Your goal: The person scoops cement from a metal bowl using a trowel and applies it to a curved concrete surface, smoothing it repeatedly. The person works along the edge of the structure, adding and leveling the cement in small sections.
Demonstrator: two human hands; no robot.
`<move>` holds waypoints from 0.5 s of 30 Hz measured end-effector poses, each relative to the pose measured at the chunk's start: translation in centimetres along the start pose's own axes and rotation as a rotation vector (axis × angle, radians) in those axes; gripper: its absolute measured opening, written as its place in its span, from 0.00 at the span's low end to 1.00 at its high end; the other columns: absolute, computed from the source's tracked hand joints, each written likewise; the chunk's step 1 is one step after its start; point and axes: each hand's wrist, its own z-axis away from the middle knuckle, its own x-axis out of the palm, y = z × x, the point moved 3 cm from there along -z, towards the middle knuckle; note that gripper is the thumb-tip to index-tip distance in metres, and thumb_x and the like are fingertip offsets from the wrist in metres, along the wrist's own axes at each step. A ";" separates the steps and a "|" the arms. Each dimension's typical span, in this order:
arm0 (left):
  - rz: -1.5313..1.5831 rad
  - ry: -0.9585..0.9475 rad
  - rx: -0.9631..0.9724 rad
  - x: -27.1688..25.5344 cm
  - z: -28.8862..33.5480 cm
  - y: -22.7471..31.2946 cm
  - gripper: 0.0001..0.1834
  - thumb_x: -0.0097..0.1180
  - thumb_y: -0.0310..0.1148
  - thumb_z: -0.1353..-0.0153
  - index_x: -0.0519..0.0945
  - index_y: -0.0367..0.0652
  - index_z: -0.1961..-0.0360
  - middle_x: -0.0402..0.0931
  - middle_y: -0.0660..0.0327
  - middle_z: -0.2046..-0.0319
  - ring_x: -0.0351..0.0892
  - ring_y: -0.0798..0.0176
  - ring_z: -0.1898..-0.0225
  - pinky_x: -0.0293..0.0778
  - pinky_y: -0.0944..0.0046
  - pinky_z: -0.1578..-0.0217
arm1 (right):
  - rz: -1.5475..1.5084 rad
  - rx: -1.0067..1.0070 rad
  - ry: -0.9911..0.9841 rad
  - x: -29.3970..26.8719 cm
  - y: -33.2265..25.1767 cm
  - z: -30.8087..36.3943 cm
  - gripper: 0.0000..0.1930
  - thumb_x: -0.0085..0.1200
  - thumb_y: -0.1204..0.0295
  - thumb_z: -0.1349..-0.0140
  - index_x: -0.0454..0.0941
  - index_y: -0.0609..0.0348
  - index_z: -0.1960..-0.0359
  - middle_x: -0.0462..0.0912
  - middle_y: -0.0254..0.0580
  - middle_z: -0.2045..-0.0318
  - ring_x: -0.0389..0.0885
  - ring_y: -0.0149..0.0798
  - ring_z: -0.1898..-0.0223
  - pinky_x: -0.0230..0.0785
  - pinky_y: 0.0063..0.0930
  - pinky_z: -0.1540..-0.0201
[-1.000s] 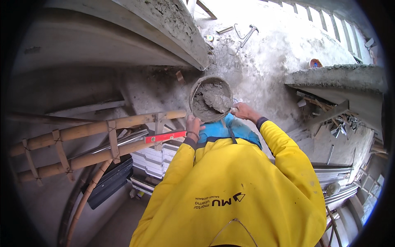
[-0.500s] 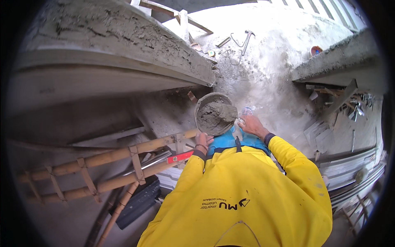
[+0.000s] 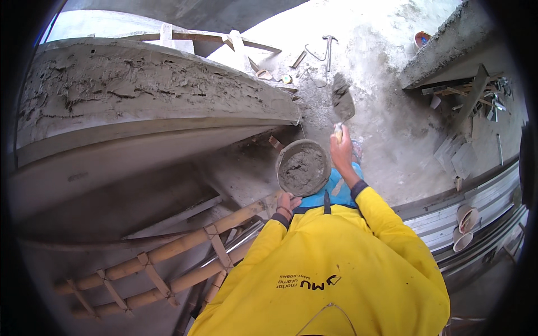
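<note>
1. Our right hand (image 3: pixel 341 148) reaches forward with its fingers closed around the pale handle of a pointed metal trowel (image 3: pixel 348 109); the blade is in the air beyond the hand, above the floor, with grey mortar (image 3: pixel 340 89) on it.
2. Our left hand (image 3: pixel 288 203) touches the near left edge of a round, mortar-crusted grey bucket (image 3: pixel 282 178). Part of its grip is hidden, so we cannot tell whether the fingers are closed on the rim.
3. The bucket is just in front of our blue trousers (image 3: pixel 341 182), and wet grey mortar lies inside it. The trowel is beyond the bucket and to its right, apart from it.
4. To our left we have a long concrete beam (image 3: pixel 140 84) with roughly plastered grey mortar along its face; below it a bamboo ladder (image 3: pixel 193 238) with flat wooden rungs slants toward our left sleeve.
5. Farther ahead, on the pale, dusty floor (image 3: pixel 386 106), we see a metal hammer (image 3: pixel 328 55) and a small round tape measure (image 3: pixel 287 79).
6. On our right, a heap of wood scraps (image 3: pixel 476 92) lies beneath a rough concrete ledge (image 3: pixel 443 53).
</note>
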 end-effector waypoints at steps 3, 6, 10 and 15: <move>0.024 0.006 -0.093 0.4 1.8 3.1 0.12 0.45 0.26 0.42 0.67 0.34 0.56 0.74 0.45 0.60 0.85 0.41 0.62 0.86 0.52 0.67 | 0.002 0.046 0.289 4.5 -1.3 -1.7 0.23 0.48 0.70 0.35 0.64 0.70 0.41 0.76 0.67 0.52 0.76 0.65 0.50 0.68 0.47 0.47; 0.296 0.058 -0.276 -0.3 2.9 4.5 0.12 0.45 0.26 0.42 0.67 0.34 0.56 0.73 0.45 0.59 0.84 0.41 0.61 0.86 0.52 0.66 | 0.037 0.035 0.300 11.5 -1.0 -1.8 0.25 0.48 0.71 0.35 0.61 0.71 0.39 0.74 0.68 0.48 0.74 0.65 0.47 0.67 0.49 0.45; 0.342 0.040 -0.265 -1.1 2.8 3.4 0.11 0.45 0.27 0.41 0.67 0.35 0.58 0.73 0.45 0.59 0.84 0.41 0.59 0.86 0.52 0.66 | 0.075 -0.078 -0.218 16.9 -0.6 4.5 0.23 0.49 0.73 0.37 0.62 0.66 0.41 0.73 0.69 0.50 0.73 0.69 0.49 0.67 0.55 0.48; 0.474 0.016 -0.320 -1.7 2.6 0.9 0.09 0.45 0.27 0.39 0.67 0.36 0.58 0.74 0.46 0.59 0.84 0.42 0.59 0.86 0.53 0.67 | 0.009 0.123 -0.218 13.8 -1.8 7.2 0.20 0.53 0.70 0.38 0.61 0.59 0.47 0.77 0.69 0.63 0.75 0.74 0.57 0.67 0.60 0.57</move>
